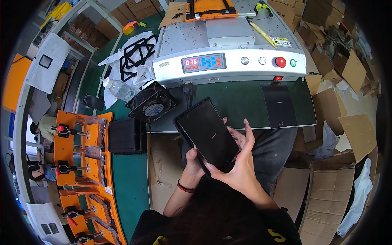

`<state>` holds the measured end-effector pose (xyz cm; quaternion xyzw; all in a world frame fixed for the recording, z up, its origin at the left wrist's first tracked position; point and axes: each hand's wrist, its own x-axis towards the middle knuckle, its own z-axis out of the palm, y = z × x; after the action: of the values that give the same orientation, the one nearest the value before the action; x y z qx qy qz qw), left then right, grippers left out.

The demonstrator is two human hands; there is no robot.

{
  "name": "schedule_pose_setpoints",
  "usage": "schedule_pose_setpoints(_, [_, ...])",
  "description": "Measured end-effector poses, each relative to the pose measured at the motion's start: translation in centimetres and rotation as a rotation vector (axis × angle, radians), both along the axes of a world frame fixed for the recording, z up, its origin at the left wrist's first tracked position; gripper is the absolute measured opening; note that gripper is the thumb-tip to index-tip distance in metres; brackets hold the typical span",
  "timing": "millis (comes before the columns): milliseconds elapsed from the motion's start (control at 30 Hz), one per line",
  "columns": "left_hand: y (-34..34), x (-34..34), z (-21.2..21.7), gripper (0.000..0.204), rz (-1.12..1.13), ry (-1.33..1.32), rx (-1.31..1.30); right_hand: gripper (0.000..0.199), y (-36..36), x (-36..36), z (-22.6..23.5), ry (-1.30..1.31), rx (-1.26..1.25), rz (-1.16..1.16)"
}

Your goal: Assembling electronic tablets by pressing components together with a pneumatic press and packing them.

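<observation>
Above my lap, both hands hold a flat black rectangular panel housing, tilted, with a raised rim around a smooth face that bears a tiny orange mark. My left hand grips its lower left edge, thumb up along the side. At the lower right corner my right hand presses with the thumb, its fingers reaching up along the right edge. A similar thin black panel lies flat on the green table to the right. The underside of the held housing is hidden.
Ahead stands a white machine with a control panel and a red button. A black fan, a clear bottle and stacked black housings are at left, beside orange clamp fixtures. Open cardboard boxes stand right.
</observation>
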<state>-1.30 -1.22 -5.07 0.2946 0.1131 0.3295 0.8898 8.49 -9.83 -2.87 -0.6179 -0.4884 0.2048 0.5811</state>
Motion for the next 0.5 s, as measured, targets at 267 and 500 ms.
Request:
schedule_pose_setpoints(267, [-0.7,-0.3,0.5,0.111,0.002,0.045,-0.023,0.112,-0.2,-0.1,1.2,-0.143,-0.082,-0.009])
schedule_pose_setpoints(500, [-0.8,0.5,0.2,0.127,-0.011,-0.186,-0.099,0.087,-1.0,0.9,2.0,-0.322,-0.007,-0.133])
